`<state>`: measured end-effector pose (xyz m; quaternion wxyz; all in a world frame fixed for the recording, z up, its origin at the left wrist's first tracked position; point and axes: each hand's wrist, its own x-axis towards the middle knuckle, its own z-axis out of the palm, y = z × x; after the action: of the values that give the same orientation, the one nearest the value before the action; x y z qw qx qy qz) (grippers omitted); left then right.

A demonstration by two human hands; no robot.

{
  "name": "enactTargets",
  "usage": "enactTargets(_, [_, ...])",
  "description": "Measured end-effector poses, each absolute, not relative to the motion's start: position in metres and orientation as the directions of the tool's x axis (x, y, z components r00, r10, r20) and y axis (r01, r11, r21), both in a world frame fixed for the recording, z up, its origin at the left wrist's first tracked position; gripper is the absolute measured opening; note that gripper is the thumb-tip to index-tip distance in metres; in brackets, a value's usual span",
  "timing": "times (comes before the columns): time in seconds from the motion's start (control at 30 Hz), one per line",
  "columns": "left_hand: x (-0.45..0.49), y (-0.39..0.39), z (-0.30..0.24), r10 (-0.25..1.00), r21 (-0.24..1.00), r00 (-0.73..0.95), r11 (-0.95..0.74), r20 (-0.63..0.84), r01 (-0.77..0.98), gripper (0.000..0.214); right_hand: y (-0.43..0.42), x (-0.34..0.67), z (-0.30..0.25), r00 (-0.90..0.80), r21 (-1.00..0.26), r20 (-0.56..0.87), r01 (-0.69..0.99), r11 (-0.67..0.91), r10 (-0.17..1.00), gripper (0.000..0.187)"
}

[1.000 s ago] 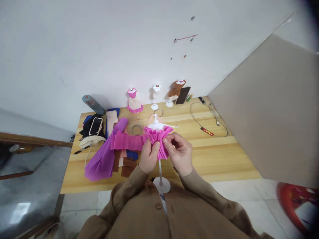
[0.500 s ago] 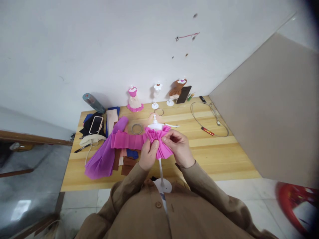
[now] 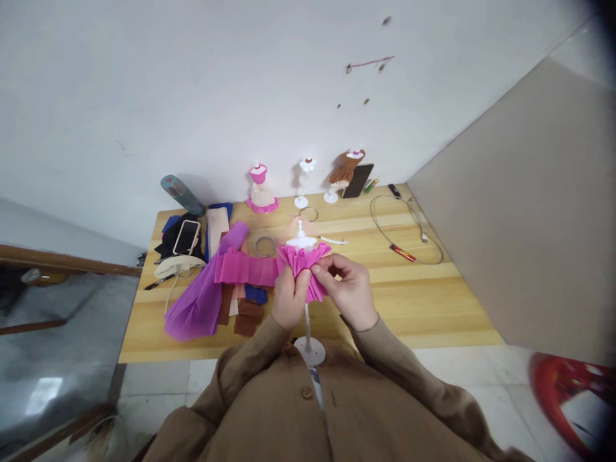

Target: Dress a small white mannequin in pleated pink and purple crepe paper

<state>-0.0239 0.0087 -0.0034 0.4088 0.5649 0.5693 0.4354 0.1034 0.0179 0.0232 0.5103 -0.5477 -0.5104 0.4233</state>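
Observation:
Pleated pink crepe paper wraps the torso of a small white mannequin, whose round base is near my body. My left hand pinches the gathers from the left, thumb on the front. From the right, my right hand pinches the same pleats between thumb and index finger. The two thumbs almost meet at the waist of the pleats. Left of my hands lies a folded strip of pink paper; whether it joins the gathered piece is hidden behind my left hand.
A purple crepe sheet, brown scraps and a phone lie at left. A wire coil sits nearby. Dressed mannequins stand along the wall beside a bottle. A cable loops at right.
My right hand has shifted a little inward, closer to the left thumb, and the pleats look more bunched. The mannequin's base has moved slightly left and up in view.

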Motion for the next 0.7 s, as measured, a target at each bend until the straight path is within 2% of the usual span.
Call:
enactTargets(0.3, [-0.024,0.009,-0.003,0.999,0.961,0.021,-0.037,0.032,0.275,0.025,0.016,0.102,0.016,0.188,-0.985,0.140,0.127,0.117,0.972,0.020])
enactTargets(0.5, [-0.025,0.008,-0.014,0.997,0.939,-0.051,-0.034,0.055,0.343,0.017,0.010,0.103,0.027,0.078,-0.937,0.208,0.302,0.176,0.975,0.018])
enactTargets(0.7, [-0.022,0.006,-0.021,0.994,0.919,-0.071,-0.051,0.086,0.392,0.013,0.011,0.097,0.026,0.143,-0.911,0.218,0.386,0.148,0.965,0.023])
